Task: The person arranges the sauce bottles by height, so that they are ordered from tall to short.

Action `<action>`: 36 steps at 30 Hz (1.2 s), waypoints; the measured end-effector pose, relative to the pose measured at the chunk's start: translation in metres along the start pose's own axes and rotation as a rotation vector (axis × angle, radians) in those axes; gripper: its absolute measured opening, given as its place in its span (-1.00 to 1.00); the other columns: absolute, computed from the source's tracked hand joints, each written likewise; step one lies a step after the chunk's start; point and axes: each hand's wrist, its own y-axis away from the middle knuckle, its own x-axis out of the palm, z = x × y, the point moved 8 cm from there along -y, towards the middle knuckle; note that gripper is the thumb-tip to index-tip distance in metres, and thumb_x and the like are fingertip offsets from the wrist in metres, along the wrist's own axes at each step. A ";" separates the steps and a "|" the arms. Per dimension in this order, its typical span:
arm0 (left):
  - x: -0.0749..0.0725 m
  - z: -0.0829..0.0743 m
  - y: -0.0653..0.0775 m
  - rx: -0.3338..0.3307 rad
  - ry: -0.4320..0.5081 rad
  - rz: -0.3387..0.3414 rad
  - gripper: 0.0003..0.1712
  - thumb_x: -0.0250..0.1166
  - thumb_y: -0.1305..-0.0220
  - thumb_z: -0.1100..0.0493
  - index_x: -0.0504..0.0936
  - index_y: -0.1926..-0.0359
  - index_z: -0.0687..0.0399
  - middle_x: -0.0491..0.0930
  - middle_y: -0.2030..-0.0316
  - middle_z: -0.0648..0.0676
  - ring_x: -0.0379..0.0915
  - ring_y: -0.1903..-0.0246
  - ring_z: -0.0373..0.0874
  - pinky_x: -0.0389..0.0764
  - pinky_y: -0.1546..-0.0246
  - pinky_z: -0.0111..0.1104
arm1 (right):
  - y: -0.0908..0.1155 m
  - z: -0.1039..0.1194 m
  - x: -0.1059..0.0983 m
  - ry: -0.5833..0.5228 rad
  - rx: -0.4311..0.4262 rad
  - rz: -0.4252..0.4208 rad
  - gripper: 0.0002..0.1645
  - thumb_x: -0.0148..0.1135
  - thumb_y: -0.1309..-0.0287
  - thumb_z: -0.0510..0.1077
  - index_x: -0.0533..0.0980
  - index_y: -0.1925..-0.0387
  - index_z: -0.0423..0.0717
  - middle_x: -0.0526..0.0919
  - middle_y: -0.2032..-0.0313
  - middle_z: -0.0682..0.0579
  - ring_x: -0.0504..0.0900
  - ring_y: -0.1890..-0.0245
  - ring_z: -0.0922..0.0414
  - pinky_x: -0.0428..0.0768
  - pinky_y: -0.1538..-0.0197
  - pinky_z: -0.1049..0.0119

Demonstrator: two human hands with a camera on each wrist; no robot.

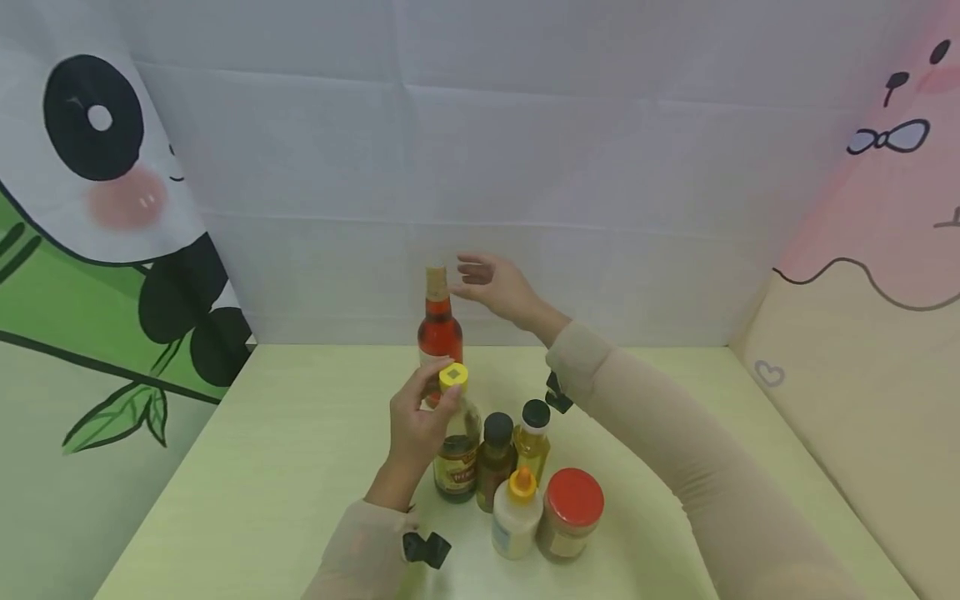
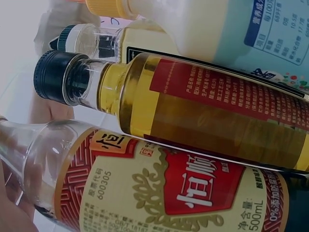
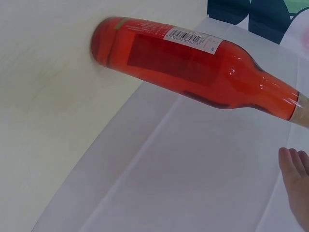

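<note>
My left hand (image 1: 416, 421) holds a yellow-capped glass bottle (image 1: 456, 467) near its cap, thumb and fingers on either side. Dark liquid fills its lower part; in the left wrist view its red and cream label (image 2: 193, 188) faces the camera. Behind it stands a tall bottle of red liquid (image 1: 440, 333) with a tan-wrapped neck, upright on the table. Beside that neck, on the right, my right hand (image 1: 498, 287) is raised with fingers loosely bent and nothing in them. The right wrist view shows a gap between these fingers (image 3: 286, 162) and the red bottle (image 3: 178, 60).
Close right of the yellow-capped bottle are two dark-capped oil-coloured bottles (image 1: 497, 462) (image 1: 532, 446). In front stand a white squeeze bottle (image 1: 516, 525) with an orange tip and a red-lidded jar (image 1: 572, 508). A white cloth wall (image 1: 525, 167) rises behind the table (image 1: 300, 467).
</note>
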 end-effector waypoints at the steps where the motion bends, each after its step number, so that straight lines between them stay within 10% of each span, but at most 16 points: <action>1: 0.000 0.000 0.000 0.001 0.000 0.000 -0.65 0.22 -0.04 0.41 0.52 0.12 0.57 0.61 0.34 0.38 0.55 0.43 -0.04 0.52 0.29 -0.58 | 0.001 -0.001 -0.002 -0.004 0.002 -0.002 -0.25 0.36 -0.21 -0.11 0.30 -0.38 -0.12 0.45 -0.26 -0.08 0.48 -0.20 0.04 0.47 -0.18 0.18; 15: 0.000 -0.004 -0.001 0.009 0.000 0.009 -0.65 0.22 -0.08 0.38 0.51 0.11 0.58 0.61 0.35 0.38 0.55 0.46 0.11 0.55 0.29 -0.53 | 0.017 -0.008 -0.017 -0.049 -0.019 -0.023 -0.30 0.36 -0.20 -0.13 0.35 -0.34 -0.13 0.49 -0.23 -0.09 0.50 -0.17 0.06 0.50 -0.15 0.23; 22: 0.002 0.034 0.013 -0.002 0.010 0.003 -0.63 0.26 -0.17 0.25 0.56 0.03 0.40 0.64 0.28 0.29 0.57 0.42 0.06 0.56 0.27 -0.50 | 0.028 -0.012 -0.021 -0.101 -0.019 -0.016 -0.34 0.34 -0.22 -0.17 0.37 -0.32 -0.15 0.49 -0.22 -0.13 0.50 -0.17 0.05 0.49 -0.16 0.23; 36: 0.003 0.036 0.014 0.000 0.009 -0.003 -0.62 0.26 -0.18 0.20 0.57 0.03 0.38 0.65 0.29 0.27 0.58 0.41 -0.01 0.54 0.31 -0.55 | 0.054 -0.016 -0.035 -0.180 -0.015 -0.031 -0.37 0.33 -0.23 -0.19 0.38 -0.30 -0.14 0.52 -0.19 -0.10 0.52 -0.15 0.06 0.48 -0.17 0.19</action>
